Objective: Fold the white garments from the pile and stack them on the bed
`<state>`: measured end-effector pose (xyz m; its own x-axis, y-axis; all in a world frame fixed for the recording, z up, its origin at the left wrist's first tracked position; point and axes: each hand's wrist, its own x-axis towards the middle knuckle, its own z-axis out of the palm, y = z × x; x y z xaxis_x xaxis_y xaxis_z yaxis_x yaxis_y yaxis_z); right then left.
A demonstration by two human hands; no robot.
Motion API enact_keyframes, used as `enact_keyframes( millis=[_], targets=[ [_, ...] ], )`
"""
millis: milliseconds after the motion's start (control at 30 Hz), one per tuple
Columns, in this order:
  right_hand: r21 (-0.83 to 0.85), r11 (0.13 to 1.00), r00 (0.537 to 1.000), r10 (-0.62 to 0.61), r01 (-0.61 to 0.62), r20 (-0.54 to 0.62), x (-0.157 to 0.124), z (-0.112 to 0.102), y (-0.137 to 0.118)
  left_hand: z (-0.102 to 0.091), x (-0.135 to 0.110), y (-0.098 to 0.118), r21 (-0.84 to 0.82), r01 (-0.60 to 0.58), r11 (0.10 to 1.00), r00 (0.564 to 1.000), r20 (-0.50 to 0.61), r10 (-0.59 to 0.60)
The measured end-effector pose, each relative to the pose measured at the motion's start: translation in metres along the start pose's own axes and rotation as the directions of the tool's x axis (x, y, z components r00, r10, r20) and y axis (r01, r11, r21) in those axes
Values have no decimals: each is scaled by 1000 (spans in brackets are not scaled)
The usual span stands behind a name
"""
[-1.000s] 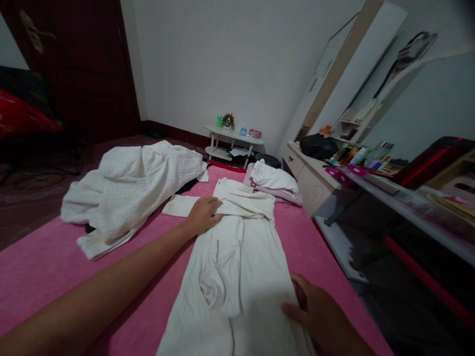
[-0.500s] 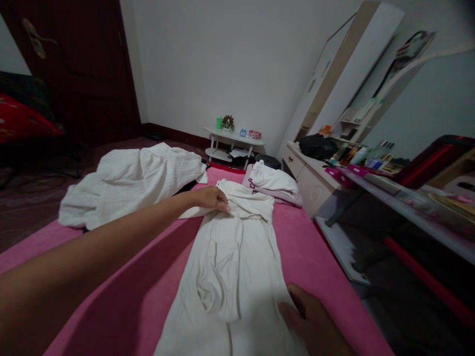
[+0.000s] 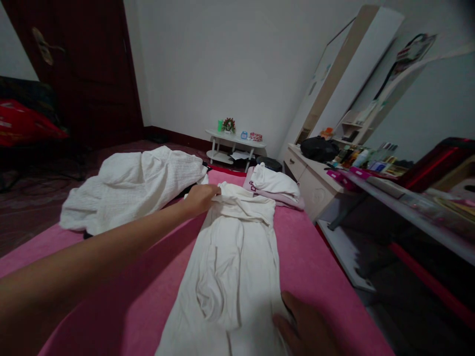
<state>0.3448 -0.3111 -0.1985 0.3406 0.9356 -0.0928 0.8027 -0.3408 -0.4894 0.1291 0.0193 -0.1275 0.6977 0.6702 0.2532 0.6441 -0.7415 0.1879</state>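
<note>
A white long-sleeved shirt (image 3: pixel 256 267) lies lengthwise on the pink bedspread (image 3: pixel 300 247), its sides turned in and one sleeve (image 3: pixel 218 282) running down its middle. At the upper left of the shirt, my left hand (image 3: pixel 202 198) is closed, pinching a bit of white cloth between thumb and fingers. My right hand (image 3: pixel 306 324) rests against the shirt's right edge near the bottom, thumb and forefinger apart. Its other fingers are dark and partly out of frame.
A crinkled white garment (image 3: pixel 129 188) lies at the bed's left edge. Folded clothes (image 3: pixel 276 183) are stacked beyond the shirt. A small white table (image 3: pixel 237 138) stands by the wall. On the right are a drawer cabinet (image 3: pixel 315 185) and a cluttered desk (image 3: pixel 408 207).
My left hand has moved a little left and up, drawing the cloth it pinches with it. My right hand has shifted slightly left and down along the shirt's edge.
</note>
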Motion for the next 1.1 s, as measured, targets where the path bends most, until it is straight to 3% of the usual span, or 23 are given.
enact_keyframes(
  millis=[33, 100, 200, 267, 333, 400, 467, 500, 567, 633, 700, 800, 867, 933, 1100],
  targets=[
    [-2, 1000, 1000, -13, 13, -1, -1, 1, 0, -9, -8, 8, 22, -79, 997, 994, -68, 81],
    [2, 1000, 1000, -19, 19, -1, -2, 2, -1, -24, -29, 18, 46, -310, 950, 941, -131, 313],
    [16, 1000, 1000, -5, 5, 3, -2, 3, 0, -29, -69, 23, -43, -591, 806, 806, 14, 592],
    [26, 1000, 1000, -2, 2, 0, -1, 3, 0, -25, -92, 21, -114, -636, 763, 751, 134, 646],
    [33, 999, 1000, 1, -1, 4, -1, 3, 0, -20, -105, 18, -159, -580, 799, 774, 196, 602],
    [37, 999, 1000, 4, -4, 9, 0, 3, -1, -17, -107, 16, -191, -443, 876, 861, 183, 475],
    [33, 999, 1000, 4, -5, 11, 0, 3, -1, -14, -98, 15, -212, -249, 945, 955, 107, 276],
    [27, 1000, 1000, 4, -5, 9, 0, 3, -1, -12, -91, 16, -216, -145, 966, 983, 84, 166],
    [15, 1000, 1000, 4, -4, 6, -1, 3, 0, -4, -78, 17, -224, 36, 974, 991, 135, -6],
    [9, 1000, 1000, 13, -13, 10, -1, 2, 1, 5, -68, 19, -195, 121, 973, 961, 268, -66],
    [11, 999, 999, 33, -33, 3, -2, 2, 2, 12, -60, 23, -155, 111, 982, 937, 346, -52],
    [34, 998, 998, 57, -57, -4, -2, 1, 0, 11, -48, 32, -220, 71, 973, 949, 317, 2],
    [49, 997, 998, 58, -58, 6, -1, 1, -3, 2, -37, 37, -377, 106, 920, 959, 284, 6],
    [60, 996, 997, 69, -71, 33, -1, 1, -6, -9, -23, 42, -558, 180, 810, 965, 260, -35],
    [111, 989, 994, 88, -94, 65, -3, -2, -9, -30, 5, 47, -884, 308, 351, 948, 252, -196]
  ],
)
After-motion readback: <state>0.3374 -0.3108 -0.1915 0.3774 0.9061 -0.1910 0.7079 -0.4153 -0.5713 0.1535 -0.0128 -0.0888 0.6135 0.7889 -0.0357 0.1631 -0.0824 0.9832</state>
